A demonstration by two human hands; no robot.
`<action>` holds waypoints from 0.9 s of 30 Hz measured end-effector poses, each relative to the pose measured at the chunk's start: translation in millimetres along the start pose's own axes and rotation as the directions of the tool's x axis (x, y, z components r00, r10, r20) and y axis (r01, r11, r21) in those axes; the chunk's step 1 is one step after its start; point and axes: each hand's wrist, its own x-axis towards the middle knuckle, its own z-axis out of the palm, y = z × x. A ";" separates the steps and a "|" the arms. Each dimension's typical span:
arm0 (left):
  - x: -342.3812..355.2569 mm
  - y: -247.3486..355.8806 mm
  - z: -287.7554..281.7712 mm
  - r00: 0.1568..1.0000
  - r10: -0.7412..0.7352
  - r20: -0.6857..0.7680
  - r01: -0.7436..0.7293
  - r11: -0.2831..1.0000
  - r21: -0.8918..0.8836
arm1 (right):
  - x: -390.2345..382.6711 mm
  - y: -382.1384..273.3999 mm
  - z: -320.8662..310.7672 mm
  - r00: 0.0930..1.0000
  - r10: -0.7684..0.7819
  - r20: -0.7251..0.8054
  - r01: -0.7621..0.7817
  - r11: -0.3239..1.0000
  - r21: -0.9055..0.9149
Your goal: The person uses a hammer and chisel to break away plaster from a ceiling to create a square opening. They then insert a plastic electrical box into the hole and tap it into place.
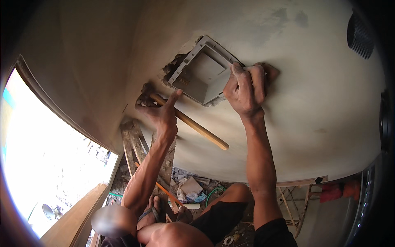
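A square grey plastic box (203, 74) sits open-faced in a rough-edged hole in the plastered wall (300, 111). Broken plaster and a dark gap show along its left side. My left hand (160, 112) is wrapped around a hammer (201, 131) close to its head, with the wooden handle slanting down to the right. Its thumb points up at the box's lower left edge; whether it touches is unclear. My right hand (245, 89) is closed on the right edge of the box, its fingertips partly hidden.
Bright light enters through a large opening (53, 156) at left. A wooden ladder-like frame (131, 142) stands below my left hand. Rubble (189, 186) covers the floor near my feet. Crossed scaffold poles (302, 210) and red cloth (331, 192) are at lower right.
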 end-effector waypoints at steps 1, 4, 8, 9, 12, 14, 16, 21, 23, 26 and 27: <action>0.5 0.2 0.1 1.000 -0.011 0.019 0.010 1.000 0.024 | 3.2 0.5 -1.8 1.000 -0.019 0.005 0.019 1.000 0.002; 0.5 -2.5 -2.3 0.999 -0.017 0.037 0.014 0.996 0.089 | 1.0 2.6 -2.5 0.999 -0.028 0.016 0.028 1.000 0.014; 0.3 -3.9 -2.6 0.999 0.046 0.006 -0.046 0.997 0.064 | 1.8 1.9 -0.3 1.000 0.008 0.017 -0.009 0.998 0.063; -0.9 -3.8 -0.8 1.000 0.021 0.007 -0.021 0.998 0.052 | 1.2 3.4 0.9 1.000 0.015 0.006 -0.016 0.998 0.066; 1.1 -3.2 -2.2 1.000 -0.017 -0.001 0.017 1.000 0.021 | 0.9 2.6 4.6 1.000 0.028 -0.012 -0.027 0.997 0.075; 2.0 -5.7 -3.8 1.000 -0.025 0.002 0.025 1.000 -0.008 | 0.8 3.0 2.5 1.000 0.016 -0.019 -0.015 0.996 0.085; 4.8 -8.5 -4.7 1.000 -0.019 0.022 0.020 1.000 -0.006 | 3.1 6.1 2.7 0.999 -0.014 -0.042 0.018 0.994 0.104; 6.5 -12.8 -1.3 1.000 -0.015 -0.004 0.015 0.999 -0.042 | 5.9 3.9 -3.6 0.999 -0.033 0.005 0.033 0.998 0.048; 5.6 -10.1 -0.1 1.000 -0.008 0.005 0.008 0.999 -0.044 | 8.4 4.8 -6.2 0.999 -0.037 0.012 0.036 0.997 0.063; 1.0 -1.1 0.1 0.998 -0.061 0.010 0.060 0.997 0.037 | 6.8 4.9 -6.1 0.999 -0.031 0.039 0.029 0.998 0.055; 0.9 -5.1 -1.1 0.999 -0.046 0.011 0.046 0.999 0.013 | 6.7 4.7 -5.5 0.999 -0.030 0.046 0.027 0.998 0.060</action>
